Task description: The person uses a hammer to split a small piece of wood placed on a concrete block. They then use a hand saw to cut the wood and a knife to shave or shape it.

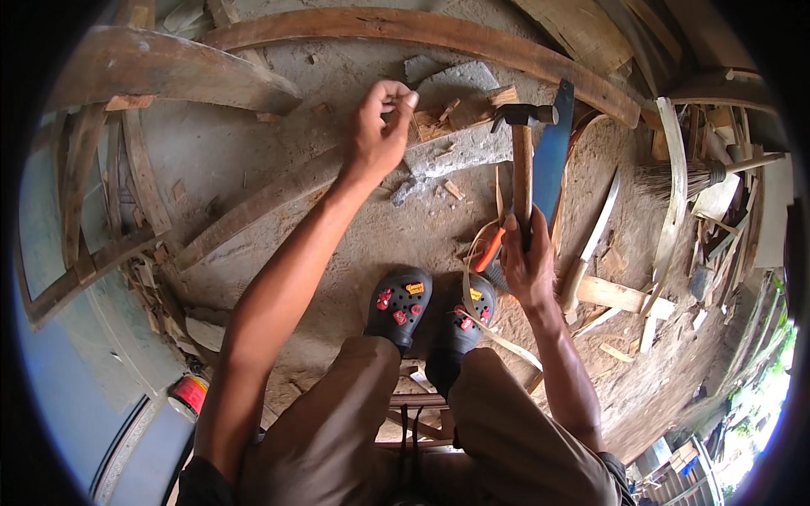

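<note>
My right hand [529, 260] is wrapped round the wooden handle of a claw hammer [522, 156], whose dark head points away from me. Close behind the hammer lies a handsaw [554, 160] with a blue blade; an orange handle part [492, 250] shows beside my right hand. My left hand [384, 126] is raised with its fingers curled in, and whatever they may hold is hidden. Just right of it, a wooden board [439, 125] rests on a grey concrete block [464, 156]. Small wood chips lie on and around the block.
A long knife [601, 215] lies right of the saw. Curved beams [422, 25] span the far side, and a wooden frame [80, 169] stands at left. A stick broom [683, 177] and scrap wood are at right. A red can [189, 393] is at lower left.
</note>
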Demonstrator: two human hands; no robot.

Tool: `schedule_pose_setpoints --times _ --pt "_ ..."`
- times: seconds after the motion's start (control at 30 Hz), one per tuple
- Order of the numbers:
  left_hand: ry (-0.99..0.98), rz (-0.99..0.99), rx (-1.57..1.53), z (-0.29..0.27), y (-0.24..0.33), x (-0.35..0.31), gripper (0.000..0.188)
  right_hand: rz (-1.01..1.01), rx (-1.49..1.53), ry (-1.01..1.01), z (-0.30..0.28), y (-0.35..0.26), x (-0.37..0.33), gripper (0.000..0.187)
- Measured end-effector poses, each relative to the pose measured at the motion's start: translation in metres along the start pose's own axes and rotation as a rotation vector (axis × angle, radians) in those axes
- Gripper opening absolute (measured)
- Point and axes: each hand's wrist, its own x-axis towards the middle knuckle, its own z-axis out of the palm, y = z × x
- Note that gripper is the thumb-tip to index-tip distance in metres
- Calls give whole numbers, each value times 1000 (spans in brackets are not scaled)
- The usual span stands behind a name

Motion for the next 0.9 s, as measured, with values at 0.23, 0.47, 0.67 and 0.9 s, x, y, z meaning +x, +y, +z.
schedule_pose_setpoints --times 0.23,0.47,0.67,0.9 --pt "-248 149 216 14 8 7 33 35 7 -21 -3 6 1 35" --pt "-61 315 -125 24 36 6 27 -3 25 28 0 8 0 33" --pt "-242 234 365 -23 6 24 71 149 296 -97 -10 -4 -5 32" --pt "-448 72 589 -30 -15 -25 72 485 1191 -343 -15 -34 -34 29"
